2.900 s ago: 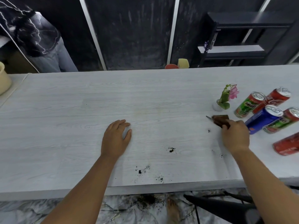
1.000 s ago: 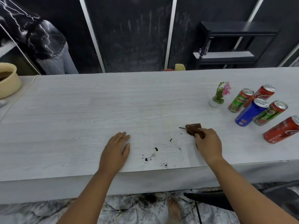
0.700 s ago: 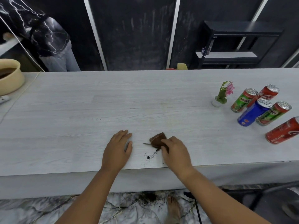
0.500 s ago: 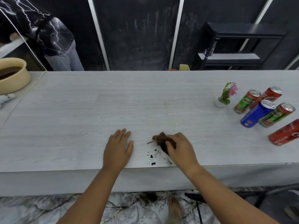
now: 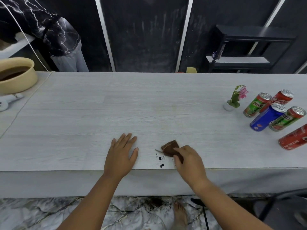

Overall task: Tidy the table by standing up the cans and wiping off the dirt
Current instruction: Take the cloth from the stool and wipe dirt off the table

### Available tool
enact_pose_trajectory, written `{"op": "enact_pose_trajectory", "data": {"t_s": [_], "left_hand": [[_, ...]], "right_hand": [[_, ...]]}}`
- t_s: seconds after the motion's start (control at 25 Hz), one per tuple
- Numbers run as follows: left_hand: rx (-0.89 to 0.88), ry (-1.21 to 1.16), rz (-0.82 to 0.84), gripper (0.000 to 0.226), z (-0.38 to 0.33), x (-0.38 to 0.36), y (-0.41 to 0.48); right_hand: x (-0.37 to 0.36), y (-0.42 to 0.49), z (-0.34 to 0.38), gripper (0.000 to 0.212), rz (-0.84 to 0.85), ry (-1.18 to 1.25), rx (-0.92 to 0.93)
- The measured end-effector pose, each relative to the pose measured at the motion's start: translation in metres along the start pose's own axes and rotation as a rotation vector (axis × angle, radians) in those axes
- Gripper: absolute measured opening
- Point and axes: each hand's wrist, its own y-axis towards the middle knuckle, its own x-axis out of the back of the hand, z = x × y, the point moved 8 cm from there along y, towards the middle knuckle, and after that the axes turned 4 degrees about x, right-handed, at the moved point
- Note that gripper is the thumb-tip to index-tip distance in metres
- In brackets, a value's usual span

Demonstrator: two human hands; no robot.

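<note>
My right hand (image 5: 191, 163) keeps a clamped grip on the cloth (image 5: 171, 147); my left hand (image 5: 120, 155) lies flat, fingers apart. Dirt (image 5: 161, 161) sits near the desk (image 5: 149, 105) edge: a hasty sweep could scatter it.

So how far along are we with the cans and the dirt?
Mostly done. All five cans look upright beside the flower pot. In hand: the right hand grips the brown cloth next to the dirt specks near the table's front edge, while the left hand lies flat. Left: sweeping away those last specks.
</note>
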Motion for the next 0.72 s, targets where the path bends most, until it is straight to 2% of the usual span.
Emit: {"op": "enact_pose_trajectory", "data": {"t_s": [0.08,0.16,0.2,0.28,0.4,0.52,0.6,0.72], "left_hand": [[0.105,0.048,-0.004,0.07,0.009,0.001,0.002],[0.153,0.067,0.013,0.074,0.014,-0.001,0.003],[0.143,0.076,0.018,0.075,0.015,-0.001,0.004],[0.11,0.097,0.023,0.077,0.019,0.0,0.004],[0.094,0.096,0.032,0.079,0.024,-0.001,0.002],[0.089,0.083,0.025,0.078,0.022,0.0,0.003],[0.086,0.077,0.02,0.078,0.022,0.002,0.003],[0.092,0.084,0.02,0.077,0.021,0.001,0.001]], "right_hand": [[-0.013,-0.011,0.019,0.033,0.072,0.049,0.055],[-0.018,-0.015,0.024,0.031,0.124,0.174,0.027],[-0.014,-0.014,0.022,0.029,0.12,0.242,-0.003],[0.011,-0.006,0.006,0.027,-0.009,0.307,-0.066],[0.053,0.0,-0.043,0.025,-0.183,0.231,-0.21],[0.06,-0.01,-0.08,0.027,-0.135,0.051,-0.34],[0.047,-0.02,-0.07,0.029,-0.106,-0.029,-0.316],[0.015,-0.029,-0.022,0.031,-0.062,-0.02,-0.178]]}}
